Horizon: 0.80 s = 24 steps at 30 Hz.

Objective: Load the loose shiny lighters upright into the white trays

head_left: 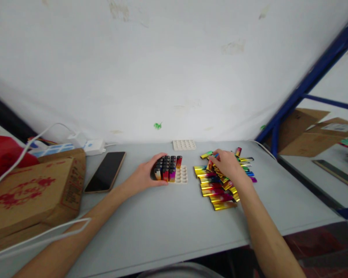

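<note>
Several lighters (pixel 166 164) with black tops and shiny coloured bodies stand upright in rows in a white holder tray (pixel 181 174). Its right-hand columns of round sockets are bare. My left hand (pixel 150 170) wraps around the left side of the standing lighters, thumb at the near side and fingers at the far side. To the right lies a loose pile of shiny lighters (pixel 217 189), mostly gold, red and blue. My right hand (pixel 226 164) is over the top of this pile, its fingers pinched on a lighter; the fingertips partly hide it.
A second white socket tray (pixel 184 144) lies against the wall. On the left are a dark phone (pixel 106 172), a cardboard box (pixel 34 193), white adapters (pixel 94 146) and a white cable. A blue metal frame (pixel 275 139) and an open carton (pixel 304 131) stand at right.
</note>
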Available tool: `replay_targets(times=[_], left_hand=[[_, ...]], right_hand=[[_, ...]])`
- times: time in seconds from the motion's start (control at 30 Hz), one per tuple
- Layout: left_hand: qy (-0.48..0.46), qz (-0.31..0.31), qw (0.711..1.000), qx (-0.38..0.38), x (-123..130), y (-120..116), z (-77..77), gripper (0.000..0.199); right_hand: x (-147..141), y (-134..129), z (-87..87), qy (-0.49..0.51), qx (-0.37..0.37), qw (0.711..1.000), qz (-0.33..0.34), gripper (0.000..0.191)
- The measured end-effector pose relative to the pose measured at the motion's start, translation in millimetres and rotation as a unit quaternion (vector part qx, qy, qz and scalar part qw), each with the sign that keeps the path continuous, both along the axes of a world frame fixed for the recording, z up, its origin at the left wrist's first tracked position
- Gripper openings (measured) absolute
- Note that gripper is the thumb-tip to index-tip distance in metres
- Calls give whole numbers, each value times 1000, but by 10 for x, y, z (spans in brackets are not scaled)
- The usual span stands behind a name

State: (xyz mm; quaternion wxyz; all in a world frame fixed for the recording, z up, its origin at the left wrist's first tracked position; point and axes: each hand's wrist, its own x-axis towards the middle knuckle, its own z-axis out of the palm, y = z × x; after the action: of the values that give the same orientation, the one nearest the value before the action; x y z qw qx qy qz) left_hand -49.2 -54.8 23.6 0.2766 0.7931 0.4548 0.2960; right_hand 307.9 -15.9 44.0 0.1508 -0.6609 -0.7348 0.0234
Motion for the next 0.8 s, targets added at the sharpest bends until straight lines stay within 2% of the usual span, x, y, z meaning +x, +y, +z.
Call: replay_targets(times=[0.1, 0.3, 0.4, 0.5, 0.6, 0.7, 0.77, 0.8], left_hand=[[3, 2, 1000, 1, 2, -3, 3, 98], [5, 0, 1000, 3, -2, 1, -3, 98], [8, 5, 1000, 3, -4, -3, -1, 99], [9, 7, 1000, 0, -3, -6, 1, 100], [10, 9, 1000, -1, 2, -11, 8, 101], [7, 10, 1000, -7, 12, -18, 20, 101], [6, 10, 1000, -11, 17, -21, 23, 100], [6, 9, 1000, -12, 19, -22, 22, 99]], right_hand=[[-21, -9, 4, -26, -25, 999, -37, 39], [-208, -45, -59, -32, -40, 998, -30, 47], [-213, 11, -117, 25, -16, 999, 12, 42], [-216, 66, -142, 130, 22, 987, 93, 23], [-292, 59, -136, 317, 1, 937, 143, 20], [-444, -1, -126, 495, -81, 849, 168, 33], [-559, -43, -128, 552, -128, 806, 170, 41], [-614, -62, -133, 561, -137, 799, 169, 44]])
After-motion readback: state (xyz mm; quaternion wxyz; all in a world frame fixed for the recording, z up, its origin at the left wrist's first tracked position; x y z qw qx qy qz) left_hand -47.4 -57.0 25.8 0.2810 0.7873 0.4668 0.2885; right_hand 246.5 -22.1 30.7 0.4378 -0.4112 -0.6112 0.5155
